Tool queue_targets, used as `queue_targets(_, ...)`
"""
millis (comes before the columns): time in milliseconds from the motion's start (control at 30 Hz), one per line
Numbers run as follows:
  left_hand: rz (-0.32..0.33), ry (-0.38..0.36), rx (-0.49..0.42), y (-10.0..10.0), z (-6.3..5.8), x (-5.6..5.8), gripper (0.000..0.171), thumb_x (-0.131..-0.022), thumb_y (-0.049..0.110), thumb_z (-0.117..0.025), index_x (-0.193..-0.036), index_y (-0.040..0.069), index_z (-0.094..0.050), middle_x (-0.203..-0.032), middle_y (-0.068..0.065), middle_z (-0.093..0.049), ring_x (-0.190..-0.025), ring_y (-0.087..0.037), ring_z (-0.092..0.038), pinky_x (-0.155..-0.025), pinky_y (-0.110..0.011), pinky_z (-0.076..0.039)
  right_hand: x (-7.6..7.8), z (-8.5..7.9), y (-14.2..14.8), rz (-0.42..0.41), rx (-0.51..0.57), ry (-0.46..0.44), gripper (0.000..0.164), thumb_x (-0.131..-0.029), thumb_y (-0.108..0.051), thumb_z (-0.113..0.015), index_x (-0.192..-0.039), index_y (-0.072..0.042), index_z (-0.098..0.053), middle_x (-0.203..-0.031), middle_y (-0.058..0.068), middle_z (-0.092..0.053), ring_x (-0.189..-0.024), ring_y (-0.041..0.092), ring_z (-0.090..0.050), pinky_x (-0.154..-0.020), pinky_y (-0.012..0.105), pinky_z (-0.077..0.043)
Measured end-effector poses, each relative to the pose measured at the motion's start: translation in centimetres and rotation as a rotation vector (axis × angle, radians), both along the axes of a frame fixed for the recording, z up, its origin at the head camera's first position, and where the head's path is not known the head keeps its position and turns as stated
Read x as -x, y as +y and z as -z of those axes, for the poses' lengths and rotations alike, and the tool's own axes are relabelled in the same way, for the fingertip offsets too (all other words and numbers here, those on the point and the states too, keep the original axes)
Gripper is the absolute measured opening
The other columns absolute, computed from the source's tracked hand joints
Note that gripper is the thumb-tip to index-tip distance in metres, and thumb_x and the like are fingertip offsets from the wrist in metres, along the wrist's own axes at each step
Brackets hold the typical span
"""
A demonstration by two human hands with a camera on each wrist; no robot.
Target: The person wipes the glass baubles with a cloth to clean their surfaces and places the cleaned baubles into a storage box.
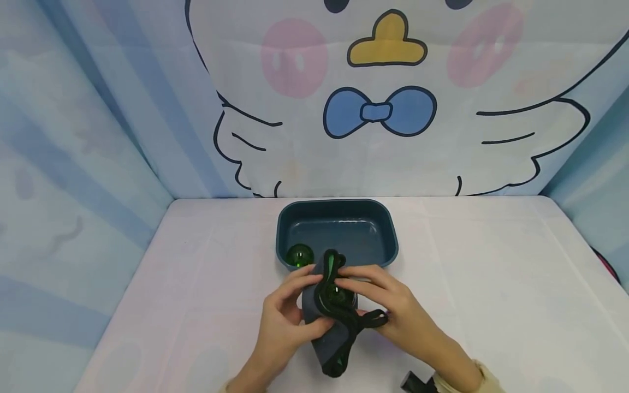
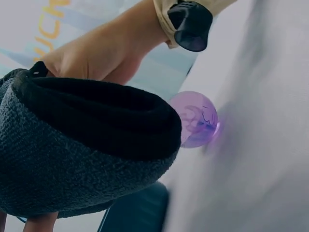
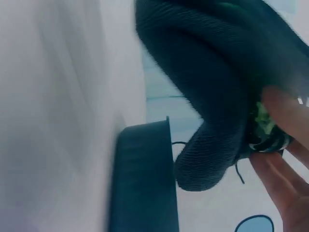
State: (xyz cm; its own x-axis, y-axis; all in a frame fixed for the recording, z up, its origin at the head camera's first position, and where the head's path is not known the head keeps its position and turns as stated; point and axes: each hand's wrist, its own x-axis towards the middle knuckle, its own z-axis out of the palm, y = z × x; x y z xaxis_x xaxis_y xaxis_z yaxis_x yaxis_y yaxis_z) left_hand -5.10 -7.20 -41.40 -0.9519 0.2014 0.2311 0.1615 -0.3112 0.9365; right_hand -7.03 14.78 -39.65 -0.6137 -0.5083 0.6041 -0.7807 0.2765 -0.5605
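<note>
A dark grey cloth pouch (image 1: 321,346) with a black trim is up in front of the tray, its mouth parted. My left hand (image 1: 282,316) grips its grey side, thumb at the near part and fingers at the far part. A clear green ball (image 1: 339,295) shows inside the mouth. My right hand (image 1: 388,300) holds this ball between fingers and thumb, its fingertips right at the black trim; the thumb is mostly hidden in the head view. In the left wrist view, a clear purple ball (image 2: 195,121) rests on the table beyond the pouch.
A dark blue tray (image 1: 339,204) stands just beyond the hands, at the table's back. Another green ball (image 1: 300,255) lies in its near left corner. Printed cloth walls (image 1: 304,147) enclose the white-covered table (image 1: 491,262) at the back and sides.
</note>
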Motion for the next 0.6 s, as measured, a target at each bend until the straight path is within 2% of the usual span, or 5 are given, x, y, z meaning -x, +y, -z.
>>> queue_targets(67, -0.003, 0.008, -0.004, 0.0, -0.03, 0.0, 0.056, -0.074, -0.009, -0.078, -0.127, -0.006, -0.059, -0.143, -0.018, -0.046, -0.135, -0.028, -0.046, -0.091, -0.041, -0.056, 0.04, 0.05, -0.09, 0.003, 0.002, 0.016, 0.05, -0.087, -0.013, -0.076, -0.135, -0.008, -0.06, -0.133, 0.011, -0.058, -0.118, 0.021, -0.058, -0.101, 0.02, -0.048)
queue_targets(200, -0.002, 0.017, -0.018, 0.1, 0.06, 0.02, 0.055, -0.076, -0.008, -0.078, -0.127, -0.006, -0.058, -0.143, -0.019, -0.046, -0.136, -0.027, -0.045, -0.09, -0.041, -0.057, -0.16, 0.11, -0.23, 0.028, 0.047, -0.107, 0.069, -0.073, 0.013, -0.078, -0.136, -0.008, -0.058, -0.131, 0.01, -0.06, -0.117, 0.016, -0.06, -0.088, 0.027, -0.057)
queue_targets(333, -0.002, 0.023, -0.021, 0.22, 0.21, 0.06, 0.053, -0.078, -0.008, -0.077, -0.127, -0.006, -0.058, -0.143, -0.02, -0.046, -0.137, -0.027, -0.044, -0.089, -0.041, -0.057, -0.34, 0.12, -0.35, 0.059, 0.103, -0.216, 0.06, -0.08, 0.01, -0.075, -0.135, -0.007, -0.058, -0.126, 0.01, -0.064, -0.112, 0.013, -0.064, -0.081, 0.033, -0.06)
queue_targets(433, -0.003, 0.034, -0.025, 0.22, 0.26, 0.06, 0.053, -0.077, -0.009, -0.077, -0.127, -0.006, -0.059, -0.143, -0.019, -0.047, -0.136, -0.027, -0.045, -0.089, -0.04, -0.057, -0.37, 0.04, -0.39, 0.061, 0.122, -0.223, 0.056, -0.081, 0.006, -0.076, -0.134, -0.006, -0.06, -0.125, 0.011, -0.065, -0.112, 0.013, -0.064, -0.081, 0.032, -0.06)
queue_targets(600, -0.001, 0.031, -0.043, 0.07, 0.14, -0.05, 0.055, -0.074, -0.011, -0.078, -0.126, -0.001, -0.062, -0.141, -0.013, -0.05, -0.136, -0.026, -0.044, -0.098, -0.036, -0.053, -0.19, -0.34, -0.09, 0.006, 0.095, -0.186, 0.067, -0.074, 0.007, -0.082, -0.135, -0.006, -0.059, -0.125, 0.011, -0.063, -0.116, 0.016, -0.063, -0.084, 0.032, -0.06)
